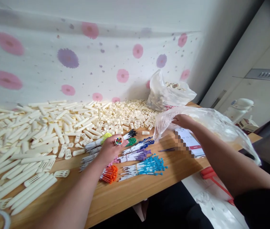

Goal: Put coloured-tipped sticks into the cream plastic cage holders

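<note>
In the middle, my left hand [111, 149] is closed around a round white pen barrel [119, 141], its open end facing up with several coloured tips inside. Below and beside this hand lie bundles of pen refills with white stems: light blue [144, 166], purple [135, 155], dark blue [142, 145], orange [109, 174], green [131, 142] and black [131, 134]. My right hand [181, 121] is at the clear plastic bag [211, 119] on the right, fingers curled together. Whatever its fingertips hold is too small to make out.
Cream tubes [30, 133] and slotted cream pieces [130, 114] are heaped across the back and left of the wooden table [123, 197]. Behind the right hand stands a filled plastic bag [166, 95]. A phone [193, 143] lies under the right forearm, near the table's edge.
</note>
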Tool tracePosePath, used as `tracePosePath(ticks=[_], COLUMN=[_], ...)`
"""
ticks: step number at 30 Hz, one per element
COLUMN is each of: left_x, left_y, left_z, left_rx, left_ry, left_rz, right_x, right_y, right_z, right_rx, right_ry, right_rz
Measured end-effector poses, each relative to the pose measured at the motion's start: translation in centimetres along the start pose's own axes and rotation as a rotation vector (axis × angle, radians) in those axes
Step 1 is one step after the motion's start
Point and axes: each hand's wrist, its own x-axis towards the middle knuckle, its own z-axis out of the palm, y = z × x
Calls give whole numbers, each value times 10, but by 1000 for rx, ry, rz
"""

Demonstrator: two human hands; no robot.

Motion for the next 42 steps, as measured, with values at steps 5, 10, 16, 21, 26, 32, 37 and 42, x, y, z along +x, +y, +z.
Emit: tracePosePath(ticks=[5, 10, 16, 21, 26, 32, 37, 42], left_x=[1, 0, -4, -4, -3, -2, -4, -5], left_y=[-2, 1, 9, 3, 0, 2, 2, 4], left_z=[2, 3, 5, 5, 6, 7, 7, 6], left_rx=[-12, 18, 60, 39, 72, 74, 58, 56], left_ry=[-14, -23, 13, 2, 8, 2, -19, -40], left_rz=[16, 45, 132, 196, 194, 220, 264, 288], right_x=[-20, -55, -111, -130, -130, -127, -125, -127], right_y=[-9, -55, -152, -199, -214, -221, -219, -213], right_z=[-14, -21, 9, 33, 33, 37, 48, 59], right_rx=[-59, 153, 575, 440, 378, 358, 265, 213], right_ry=[-327, -331, -125, 37, 112, 11, 34, 129], right_rz=[-40, -86, -421, -528, -567, -656, -706, -719])
